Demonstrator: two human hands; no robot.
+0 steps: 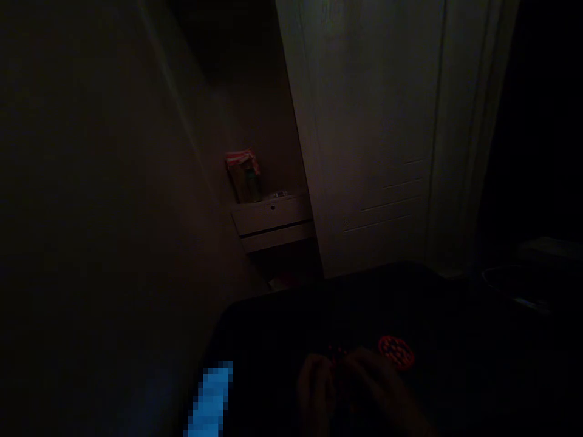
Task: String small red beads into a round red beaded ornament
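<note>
The light is very dim. Low in the head view, my left hand (316, 385) and my right hand (376, 373) face each other above a dark surface, fingers curled inward. Between the fingertips shows a small dark thing with red specks (337, 354); both hands seem to pinch it, but its kind is lost in the dark. Just right of my right hand lies a flat round piece with a red rim and red spots (396, 352).
A dark bed-like surface (282, 328) spreads beneath the hands. Beyond it stand a pale panelled door (368, 133) and a small drawer unit (277, 221) bearing a bag with a red-striped top (241, 167). A pixelated blue bright patch (210, 400) appears at lower left.
</note>
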